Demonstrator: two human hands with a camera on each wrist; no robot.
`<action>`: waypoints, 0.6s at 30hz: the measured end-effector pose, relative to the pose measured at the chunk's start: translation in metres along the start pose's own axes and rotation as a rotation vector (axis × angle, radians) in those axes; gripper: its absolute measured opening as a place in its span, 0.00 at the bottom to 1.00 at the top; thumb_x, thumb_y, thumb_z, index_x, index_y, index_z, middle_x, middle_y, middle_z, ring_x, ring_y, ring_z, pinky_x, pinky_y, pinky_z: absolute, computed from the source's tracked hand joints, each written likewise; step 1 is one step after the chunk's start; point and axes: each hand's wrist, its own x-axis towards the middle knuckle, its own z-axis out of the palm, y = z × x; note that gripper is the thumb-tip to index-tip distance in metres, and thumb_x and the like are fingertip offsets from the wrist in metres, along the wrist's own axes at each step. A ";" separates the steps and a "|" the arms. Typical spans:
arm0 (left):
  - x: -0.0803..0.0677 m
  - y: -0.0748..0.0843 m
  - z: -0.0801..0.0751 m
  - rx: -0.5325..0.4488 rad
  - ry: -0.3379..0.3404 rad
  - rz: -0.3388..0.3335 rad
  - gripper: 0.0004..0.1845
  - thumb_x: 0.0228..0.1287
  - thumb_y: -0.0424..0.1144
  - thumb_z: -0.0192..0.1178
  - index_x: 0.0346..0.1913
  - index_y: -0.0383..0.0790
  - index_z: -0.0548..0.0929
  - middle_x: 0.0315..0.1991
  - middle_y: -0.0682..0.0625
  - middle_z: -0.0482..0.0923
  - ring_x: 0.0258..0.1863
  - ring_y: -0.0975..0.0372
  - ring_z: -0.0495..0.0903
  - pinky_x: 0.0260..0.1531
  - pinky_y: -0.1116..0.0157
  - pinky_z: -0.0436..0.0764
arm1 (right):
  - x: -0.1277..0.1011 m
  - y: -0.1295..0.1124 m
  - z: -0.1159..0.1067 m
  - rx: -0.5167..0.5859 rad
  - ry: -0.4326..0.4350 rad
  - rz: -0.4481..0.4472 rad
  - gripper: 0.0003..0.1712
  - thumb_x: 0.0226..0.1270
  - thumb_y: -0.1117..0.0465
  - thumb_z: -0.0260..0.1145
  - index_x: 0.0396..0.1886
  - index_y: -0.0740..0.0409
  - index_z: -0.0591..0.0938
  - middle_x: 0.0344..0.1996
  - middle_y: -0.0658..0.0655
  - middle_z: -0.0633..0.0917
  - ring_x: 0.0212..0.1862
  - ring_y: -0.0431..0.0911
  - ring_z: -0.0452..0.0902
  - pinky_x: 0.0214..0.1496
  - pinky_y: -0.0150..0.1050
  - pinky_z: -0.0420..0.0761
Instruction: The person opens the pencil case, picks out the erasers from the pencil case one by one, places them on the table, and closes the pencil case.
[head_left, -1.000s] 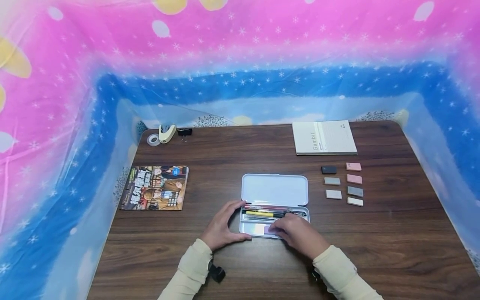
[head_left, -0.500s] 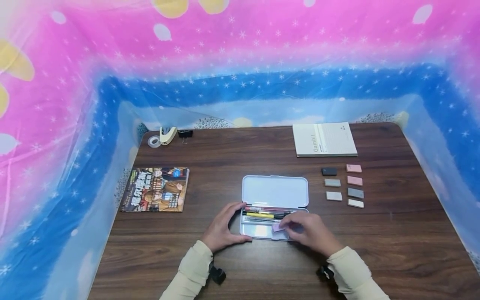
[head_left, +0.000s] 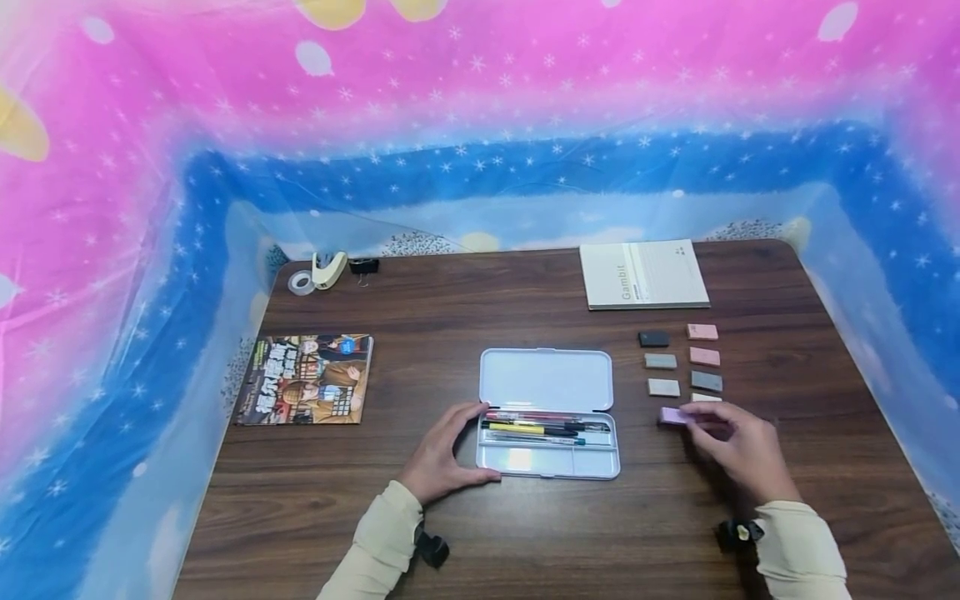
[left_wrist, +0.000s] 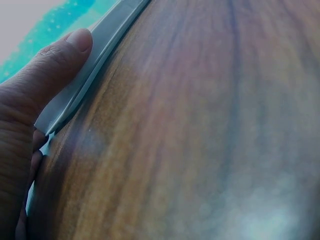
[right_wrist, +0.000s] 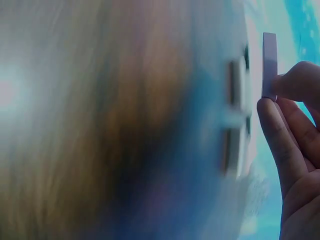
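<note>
My left hand point(head_left: 442, 454) grips the left end of a white pencil case point(head_left: 596, 465); its thumb point(left_wrist: 75, 45) lies along the case's front edge in the left wrist view. The lid point(head_left: 546, 379) stands open. Several pens, including a yellow and black pen point(head_left: 525, 429), lie in the rear compartment. To the right of the case, my right hand point(head_left: 742, 446) pinches a purple eraser point(head_left: 672, 416) between thumb and fingers. That eraser point(right_wrist: 269, 62) shows edge-on in the right wrist view, above the table. A white eraser point(head_left: 707, 398) is partly hidden behind the right hand.
Several erasers stand in two columns, among them a black eraser point(head_left: 654, 339) and a pink eraser point(head_left: 702, 332). Behind them lies a notebook point(head_left: 645, 275). At left are a comic-style book point(head_left: 307, 379), tape roll point(head_left: 301, 283), stapler point(head_left: 328, 270) and binder clip point(head_left: 364, 266).
The right hand has lifted the purple eraser out of the case's front compartment and carried it right, to just in front of the eraser columns. The left hand stays on the case.
</note>
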 end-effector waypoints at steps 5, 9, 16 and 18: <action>0.001 0.000 -0.001 0.007 -0.003 0.004 0.56 0.45 0.49 0.88 0.78 0.45 0.69 0.72 0.46 0.71 0.72 0.53 0.72 0.73 0.50 0.71 | -0.008 0.022 -0.010 -0.032 -0.020 0.101 0.18 0.57 0.77 0.76 0.46 0.59 0.90 0.38 0.60 0.91 0.37 0.33 0.85 0.40 0.13 0.76; 0.001 0.000 -0.001 0.005 0.000 0.012 0.56 0.44 0.49 0.88 0.78 0.45 0.69 0.72 0.46 0.72 0.71 0.53 0.72 0.73 0.50 0.72 | -0.009 0.030 -0.012 -0.046 -0.015 0.128 0.18 0.57 0.77 0.76 0.46 0.59 0.90 0.39 0.61 0.91 0.37 0.29 0.83 0.39 0.13 0.75; 0.001 0.001 -0.001 0.004 0.002 0.010 0.56 0.44 0.49 0.88 0.78 0.45 0.69 0.72 0.46 0.72 0.71 0.53 0.72 0.73 0.50 0.72 | -0.008 0.031 -0.016 -0.051 -0.029 0.165 0.17 0.60 0.75 0.76 0.48 0.60 0.90 0.38 0.62 0.91 0.37 0.24 0.79 0.37 0.14 0.76; 0.001 0.001 -0.001 0.002 0.001 0.003 0.56 0.44 0.49 0.88 0.78 0.45 0.69 0.72 0.46 0.72 0.71 0.53 0.72 0.73 0.50 0.72 | -0.007 0.030 -0.017 -0.052 -0.032 0.171 0.17 0.60 0.74 0.77 0.48 0.59 0.90 0.39 0.62 0.91 0.37 0.24 0.79 0.37 0.14 0.76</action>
